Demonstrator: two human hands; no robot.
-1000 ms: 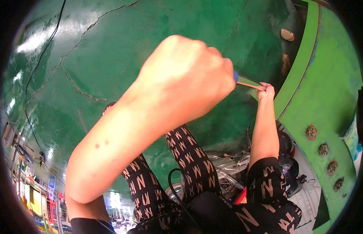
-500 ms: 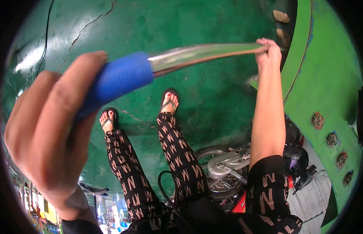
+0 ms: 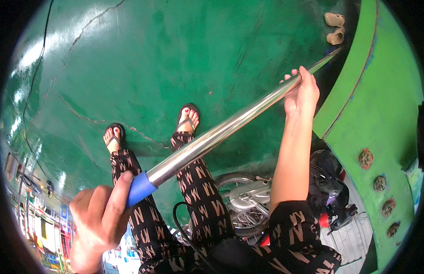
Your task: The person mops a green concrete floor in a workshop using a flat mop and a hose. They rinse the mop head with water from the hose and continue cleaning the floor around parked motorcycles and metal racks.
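Note:
A shiny metal pole (image 3: 221, 123) with a blue grip (image 3: 141, 188) slants across the view, from the lower left up to the far right. My left hand (image 3: 100, 214) is closed around the blue grip at the near end. Farther along, my right hand (image 3: 303, 93) holds the bare metal, fingers curled about it. Beyond that hand the pole narrows toward the floor; what its far end carries, if anything, is hard to make out.
Under my feet in flip-flops (image 3: 188, 118) lies a cracked green floor (image 3: 143, 68). A motorcycle wheel (image 3: 244, 223) stands close at the lower right. Beige clogs (image 3: 335, 34) rest by a bright green surface (image 3: 348, 100). A black cable (image 3: 38, 59) runs at the left.
The pole's blue end has dropped from close in front of me to lower left, so the pole tilts more steeply. My left hand moved down; my right hand shifted slightly left and nearer.

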